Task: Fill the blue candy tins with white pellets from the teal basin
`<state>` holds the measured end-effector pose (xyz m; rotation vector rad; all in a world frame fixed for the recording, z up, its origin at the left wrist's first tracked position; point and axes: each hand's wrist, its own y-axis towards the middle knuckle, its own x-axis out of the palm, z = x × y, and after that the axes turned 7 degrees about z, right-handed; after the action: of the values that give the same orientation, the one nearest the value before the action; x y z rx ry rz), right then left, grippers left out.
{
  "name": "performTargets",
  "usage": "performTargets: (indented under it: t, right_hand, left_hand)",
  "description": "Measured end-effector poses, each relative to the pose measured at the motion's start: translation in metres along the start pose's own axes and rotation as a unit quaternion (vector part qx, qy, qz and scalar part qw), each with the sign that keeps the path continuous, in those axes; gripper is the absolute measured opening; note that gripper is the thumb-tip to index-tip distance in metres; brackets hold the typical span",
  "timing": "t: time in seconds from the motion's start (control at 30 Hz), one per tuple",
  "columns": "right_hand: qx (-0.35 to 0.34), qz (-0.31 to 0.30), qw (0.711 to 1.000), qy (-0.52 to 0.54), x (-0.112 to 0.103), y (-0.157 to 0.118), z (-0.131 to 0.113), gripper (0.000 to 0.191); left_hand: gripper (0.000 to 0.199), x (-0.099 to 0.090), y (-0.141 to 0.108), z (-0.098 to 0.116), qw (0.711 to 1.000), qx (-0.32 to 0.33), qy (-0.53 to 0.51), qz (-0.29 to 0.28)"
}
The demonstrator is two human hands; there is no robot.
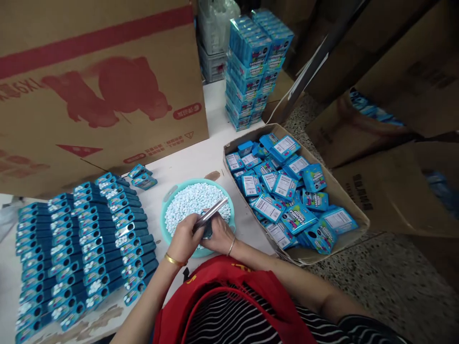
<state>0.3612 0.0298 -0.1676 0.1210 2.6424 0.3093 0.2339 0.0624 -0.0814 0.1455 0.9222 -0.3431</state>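
Both hands are over a turquoise basin (167, 196) heaped with small pale blue and white candies (195, 198). My left hand (184, 239) is closed round a shiny metal tube-like tool (215, 210), which slants up to the right above the candies. Close against it, my right hand (219, 236) grips a small blue box (208, 231), mostly hidden by the fingers. Several rows of blue candy boxes (93, 239) stand to the left, with round holes in their tops and pale candies on many of them.
A shallow cardboard tray (358, 234) full of wrapped blue packs (283, 186) sits at the right. Wrapped packs are stacked (247, 71) behind it. A large carton (103, 86) walls off the back left. Two loose boxes (143, 179) lie near it on the white table (186, 165).
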Motion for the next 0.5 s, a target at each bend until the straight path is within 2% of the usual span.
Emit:
performTargets:
  t: [0.1, 0.2, 0.27, 0.37, 0.43, 0.5]
  right_hand:
    - [-0.010, 0.028, 0.999, 0.016, -0.004, 0.004, 0.000, 0.071]
    - [0.003, 0.055, 0.998, 0.023, -0.012, 0.011, -0.002, 0.070]
    - [0.017, 0.065, 0.997, 0.030, -0.014, 0.014, -0.003, 0.072]
    - [0.034, 0.057, 0.997, 0.031, -0.008, 0.016, -0.004, 0.076]
    - [0.036, 0.042, 0.998, 0.025, -0.003, 0.018, -0.004, 0.081]
    - [0.022, 0.030, 0.999, 0.014, -0.005, 0.025, -0.003, 0.088]
  left_hand:
    - [0.012, 0.000, 0.009, 0.002, 0.995, -0.013, -0.098, -0.002]
    - [0.019, -0.007, 0.012, 0.000, 0.988, -0.032, -0.140, 0.053]
    - [0.024, -0.011, 0.011, 0.000, 0.995, -0.014, -0.085, 0.058]
    - [0.036, -0.013, 0.010, 0.004, 0.999, 0.024, 0.027, 0.003]
    - [0.033, -0.014, 0.012, 0.005, 0.997, 0.029, 0.069, -0.023]
    - [0.027, -0.020, 0.019, -0.002, 0.996, 0.032, 0.074, -0.024]
